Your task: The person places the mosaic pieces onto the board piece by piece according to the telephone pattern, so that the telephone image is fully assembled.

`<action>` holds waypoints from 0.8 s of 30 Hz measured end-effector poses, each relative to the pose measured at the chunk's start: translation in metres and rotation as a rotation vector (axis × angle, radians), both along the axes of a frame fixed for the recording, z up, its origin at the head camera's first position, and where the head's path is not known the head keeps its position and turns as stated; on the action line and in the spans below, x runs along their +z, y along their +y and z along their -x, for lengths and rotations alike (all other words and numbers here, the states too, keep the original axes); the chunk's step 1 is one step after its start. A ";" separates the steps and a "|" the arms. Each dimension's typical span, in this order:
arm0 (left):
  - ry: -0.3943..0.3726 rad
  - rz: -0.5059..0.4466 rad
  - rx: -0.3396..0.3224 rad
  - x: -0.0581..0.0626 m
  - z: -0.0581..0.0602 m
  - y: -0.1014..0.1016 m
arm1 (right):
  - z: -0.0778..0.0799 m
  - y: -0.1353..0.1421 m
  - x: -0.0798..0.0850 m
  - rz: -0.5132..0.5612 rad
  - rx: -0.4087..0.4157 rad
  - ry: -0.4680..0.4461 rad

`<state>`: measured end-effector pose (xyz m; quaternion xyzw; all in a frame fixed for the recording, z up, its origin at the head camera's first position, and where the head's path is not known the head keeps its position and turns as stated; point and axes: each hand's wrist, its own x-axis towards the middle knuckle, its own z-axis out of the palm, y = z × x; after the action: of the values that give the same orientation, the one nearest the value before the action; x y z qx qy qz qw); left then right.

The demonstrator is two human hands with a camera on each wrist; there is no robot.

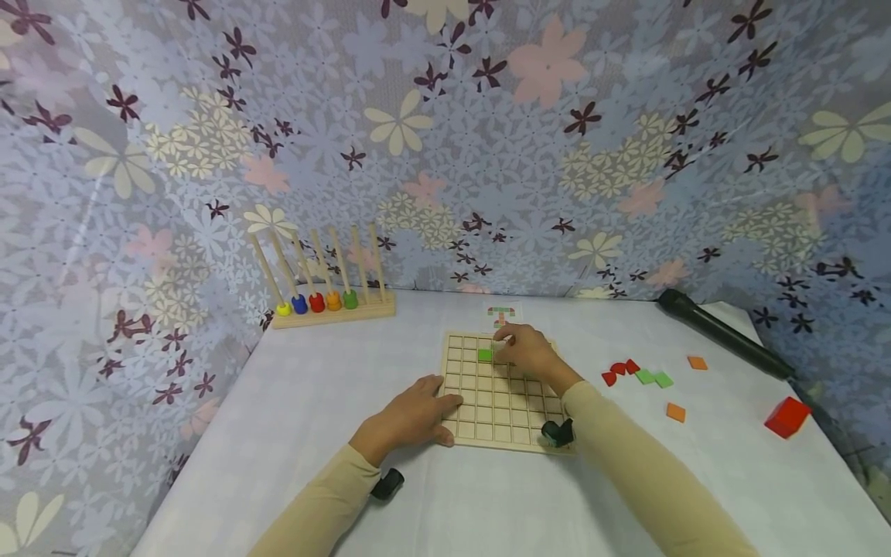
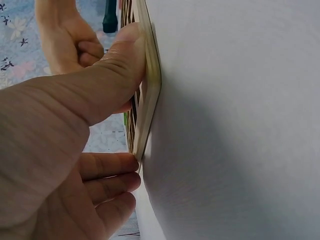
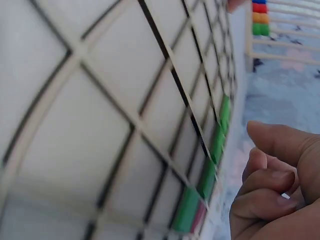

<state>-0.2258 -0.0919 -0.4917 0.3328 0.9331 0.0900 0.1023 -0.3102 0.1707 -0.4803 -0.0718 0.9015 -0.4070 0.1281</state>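
Note:
A wooden grid board [image 1: 476, 398] lies on the table. My left hand [image 1: 411, 414] holds its near left corner, with the thumb [image 2: 112, 70] at the near edge and the other fingers [image 2: 107, 165] along the left side. Over the far part of the board is my right hand [image 1: 529, 352], its fingers [image 3: 265, 185] bent and thumb near the index fingertip. Whether a small piece is between them I cannot tell. A green tile [image 1: 485, 355] sits in a far-row cell. The right wrist view shows several green tiles [image 3: 220, 130] in a line, and a reddish piece [image 3: 198, 217] beside one.
Behind the board lies a pattern card [image 1: 501, 314]. Red pieces [image 1: 618, 368], green tiles [image 1: 663, 380] and orange tiles [image 1: 675, 412] are scattered to the right. Farther right are a red block [image 1: 787, 418] and a dark rod-like object [image 1: 724, 333]. A bead rack [image 1: 334, 309] stands back left.

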 end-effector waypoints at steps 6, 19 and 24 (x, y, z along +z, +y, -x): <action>-0.013 -0.003 0.006 -0.001 -0.001 0.001 | -0.013 0.042 0.014 0.167 -0.044 -0.029; -0.024 -0.007 0.005 0.001 -0.001 0.000 | -0.047 0.162 0.027 0.201 -0.282 0.000; -0.021 -0.013 -0.003 0.002 -0.001 0.000 | -0.057 0.199 0.021 0.151 -0.377 -0.008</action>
<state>-0.2246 -0.0921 -0.4901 0.3341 0.9308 0.0992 0.1103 -0.2532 0.3699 -0.4590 0.0904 0.8654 -0.4906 0.0475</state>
